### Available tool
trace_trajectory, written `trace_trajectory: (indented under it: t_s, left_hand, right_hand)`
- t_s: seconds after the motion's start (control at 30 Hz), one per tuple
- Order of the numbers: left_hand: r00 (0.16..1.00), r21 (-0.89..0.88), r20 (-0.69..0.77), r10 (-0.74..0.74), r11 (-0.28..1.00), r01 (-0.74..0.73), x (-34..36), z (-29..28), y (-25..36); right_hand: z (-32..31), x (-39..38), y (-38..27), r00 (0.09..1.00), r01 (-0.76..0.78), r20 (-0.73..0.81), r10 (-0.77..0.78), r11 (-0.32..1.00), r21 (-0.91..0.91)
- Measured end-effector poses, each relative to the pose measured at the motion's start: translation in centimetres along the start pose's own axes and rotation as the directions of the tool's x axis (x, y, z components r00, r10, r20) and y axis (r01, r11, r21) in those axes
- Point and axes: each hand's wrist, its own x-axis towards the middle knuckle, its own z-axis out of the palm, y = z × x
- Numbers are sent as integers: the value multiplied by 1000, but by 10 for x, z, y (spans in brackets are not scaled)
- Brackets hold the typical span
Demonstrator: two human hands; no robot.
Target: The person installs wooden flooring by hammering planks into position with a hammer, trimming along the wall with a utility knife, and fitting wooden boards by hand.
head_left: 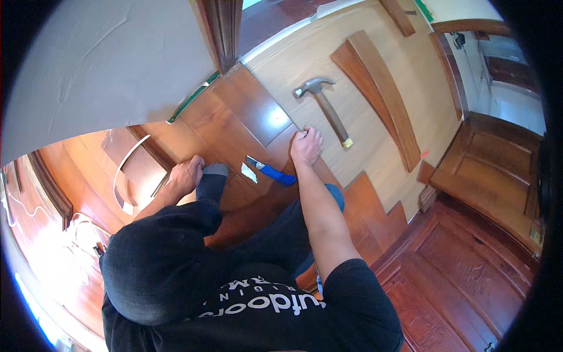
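Floorboards (246,111) lie under both our hands: right hand (306,145) is fisted at a plank edge, left hand (186,175) presses curled on wood. Blue utility knife (271,171) sits between them, hammer (325,105) beyond.

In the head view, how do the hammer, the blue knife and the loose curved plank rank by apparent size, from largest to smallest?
1. Curved plank, clearly the longest.
2. Hammer.
3. Blue knife, the shortest. It lies nearer the camera than the other two, beside the right hand, so its real size is probably smaller still.
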Motion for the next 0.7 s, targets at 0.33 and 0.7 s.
trace_trajectory:
  t_s: [0.33, 0.7]
  left_hand:
    - [1000, -2, -7, -15, 1000, 15, -3, -1, 4]
    - [999, 51, 41, -24, 998, 22, 7, -2, 12]
  right_hand:
    - [2, -3, 0, 1000, 7, -23, -7, 1000, 14]
    - [-4, 1, 9, 1000, -24, -11, 23, 999, -49]
